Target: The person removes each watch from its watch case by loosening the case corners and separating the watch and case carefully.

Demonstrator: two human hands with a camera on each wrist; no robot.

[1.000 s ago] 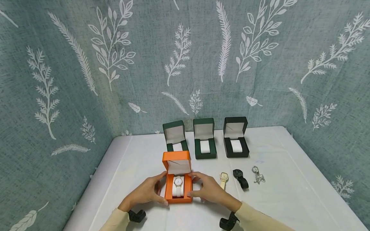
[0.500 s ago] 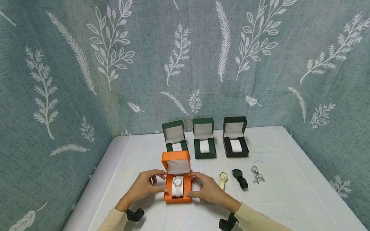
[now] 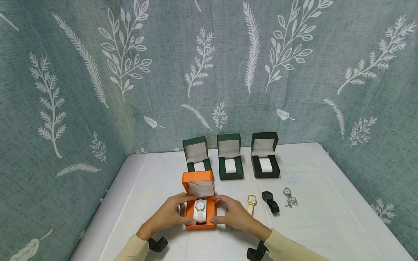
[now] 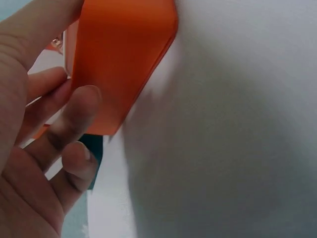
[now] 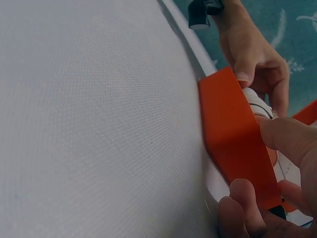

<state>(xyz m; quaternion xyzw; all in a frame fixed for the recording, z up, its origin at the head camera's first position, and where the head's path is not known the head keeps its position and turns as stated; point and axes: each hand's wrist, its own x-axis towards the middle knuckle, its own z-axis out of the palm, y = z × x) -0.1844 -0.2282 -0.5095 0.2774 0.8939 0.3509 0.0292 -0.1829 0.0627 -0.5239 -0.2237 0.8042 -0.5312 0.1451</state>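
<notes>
An orange watch box (image 3: 197, 177) stands with its lid raised at the near middle of the table. Inside it, a watch (image 3: 200, 206) with a white dial and pale strap is wrapped round a white cushion. My left hand (image 3: 170, 213) grips the box's left side, thumb and forefinger reaching over the rim beside the cushion. On the opposite side my right hand (image 3: 233, 213) holds the box, its thumb near the front corner and forefinger near the back one. In the right wrist view, its other fingers (image 5: 242, 193) lie along the outer wall of the box (image 5: 233, 134).
Behind stand two green watch boxes (image 3: 222, 175) and a black one (image 3: 255, 171), lids up, with white cushions. On the right lie a gold watch (image 3: 251, 199), a black watch (image 3: 267, 197) and a silver chain watch (image 3: 287, 192). A patterned curtain (image 3: 169, 79) encloses the white table.
My left hand drew back slightly to the box's left edge, then came right, its thumb and forefinger now over the rim. My right hand and the box have hardly moved.
</notes>
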